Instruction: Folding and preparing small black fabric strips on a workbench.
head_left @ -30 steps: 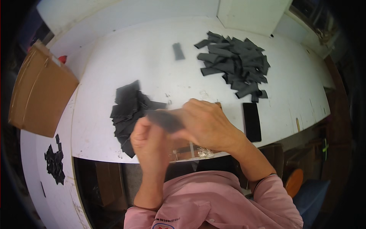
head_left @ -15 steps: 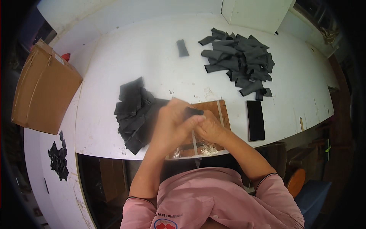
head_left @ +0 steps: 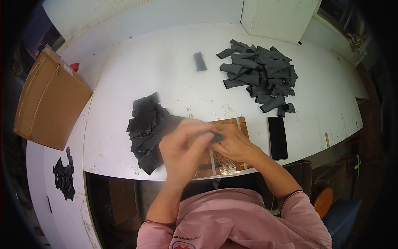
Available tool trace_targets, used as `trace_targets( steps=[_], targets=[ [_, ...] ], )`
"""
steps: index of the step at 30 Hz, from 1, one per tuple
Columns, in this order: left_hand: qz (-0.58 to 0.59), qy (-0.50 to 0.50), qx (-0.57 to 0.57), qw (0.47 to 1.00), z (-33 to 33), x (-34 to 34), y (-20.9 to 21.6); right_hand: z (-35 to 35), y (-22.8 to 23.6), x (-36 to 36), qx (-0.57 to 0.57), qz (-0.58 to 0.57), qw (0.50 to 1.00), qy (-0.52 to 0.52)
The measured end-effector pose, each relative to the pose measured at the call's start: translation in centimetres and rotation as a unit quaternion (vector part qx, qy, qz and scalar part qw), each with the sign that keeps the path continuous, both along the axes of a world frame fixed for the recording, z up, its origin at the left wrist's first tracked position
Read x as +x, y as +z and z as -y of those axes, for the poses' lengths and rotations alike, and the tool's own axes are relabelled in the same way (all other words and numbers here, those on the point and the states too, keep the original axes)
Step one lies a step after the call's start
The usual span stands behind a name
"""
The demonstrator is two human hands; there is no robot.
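Both hands meet over a brown board (head_left: 232, 123) at the table's front edge. Between them is a dark grey fabric piece (head_left: 215, 137), mostly hidden by the fingers. My left hand (head_left: 182, 143), somewhat blurred, pinches it with thumb and fingers. My right hand (head_left: 233, 143) is closed around its other side. Just left of my left hand lies a pile of flat dark fabric pieces (head_left: 145, 128). Farther off to the right is a heap of grey fabric tubes (head_left: 261, 74).
A black phone-like slab (head_left: 277, 138) lies right of the board. One grey piece (head_left: 200, 61) lies alone toward the back. A cardboard box (head_left: 54, 97) stands at the left, with dark scraps (head_left: 64, 178) on the side table below it. A pale cabinet (head_left: 277, 20) stands at the back.
My hands have come slightly nearer to me, and the left hand has turned around the fabric piece. The view has tilted a little; the piles look the same.
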State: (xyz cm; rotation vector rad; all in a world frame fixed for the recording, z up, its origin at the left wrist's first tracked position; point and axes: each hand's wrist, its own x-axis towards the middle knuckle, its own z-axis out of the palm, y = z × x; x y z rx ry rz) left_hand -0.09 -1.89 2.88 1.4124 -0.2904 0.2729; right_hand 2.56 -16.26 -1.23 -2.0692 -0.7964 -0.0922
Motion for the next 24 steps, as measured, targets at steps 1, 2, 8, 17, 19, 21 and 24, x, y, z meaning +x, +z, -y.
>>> trace_targets(
  steps=[1, 2, 8, 17, 19, 21, 24],
  targets=[
    [0.035, -0.007, 0.041, 0.999, -0.2, 0.0, 0.1, -0.1, -0.2, 0.0, -0.002, -0.003, 1.0, -0.001],
    [0.069, -0.013, 0.081, 0.994, -0.4, -0.1, 0.1, -0.3, -0.3, 0.0, 0.02, 0.014, 1.0, 0.012],
    [-0.007, -0.014, 0.101, 0.995, -0.7, 0.7, -0.1, -0.4, -0.9, 0.2, -0.058, -0.041, 0.997, 0.024],
    [-0.039, -0.007, -0.257, 0.965, -2.0, -0.3, -1.3, -0.8, 1.8, 0.0, -0.093, 0.105, 0.99, 0.003],
    [-0.073, -0.026, -0.261, 0.962, -1.9, -0.3, -2.7, -1.1, 0.1, 0.0, -0.113, 0.062, 0.992, -0.002],
    [-0.063, 0.004, -0.221, 0.973, -2.0, -0.4, -2.3, -0.8, 0.6, 0.1, -0.127, 0.064, 0.99, 0.006],
    [-0.037, 0.028, -0.193, 0.98, -2.5, -0.1, -2.0, -1.0, 0.4, 0.0, -0.108, 0.071, 0.992, 0.004]
  ],
)
